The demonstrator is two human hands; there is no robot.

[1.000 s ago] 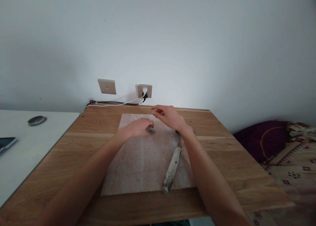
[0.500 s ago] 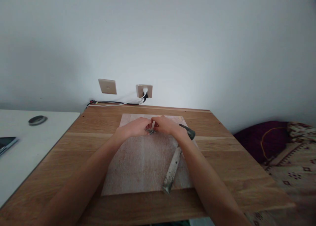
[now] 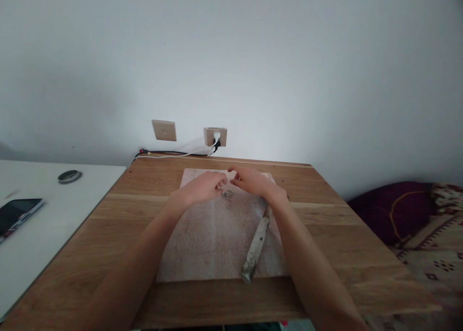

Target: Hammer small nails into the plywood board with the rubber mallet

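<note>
My left hand [image 3: 202, 188] and my right hand [image 3: 253, 181] hover close together over the far part of a pale board [image 3: 213, 234] on a wooden table [image 3: 325, 234]. Their fingertips nearly meet and are curled. Small metal pieces [image 3: 227, 195] lie on the board just below the fingertips; I cannot tell whether either hand pinches one. A hammer with a worn pale handle [image 3: 256, 246] lies on the board under my right forearm, its head hidden by the wrist.
A white desk [image 3: 36, 234] adjoins the table on the left, with a phone [image 3: 18, 213] and a round metal lid [image 3: 70, 176]. Wall sockets [image 3: 215, 136] with plugged cables sit behind the table. Patterned fabric [image 3: 423, 244] lies at right.
My right hand came down to meet the left over the metal pieces, then both lifted slightly, leaving pieces on the board. The view shifted a little to the left.
</note>
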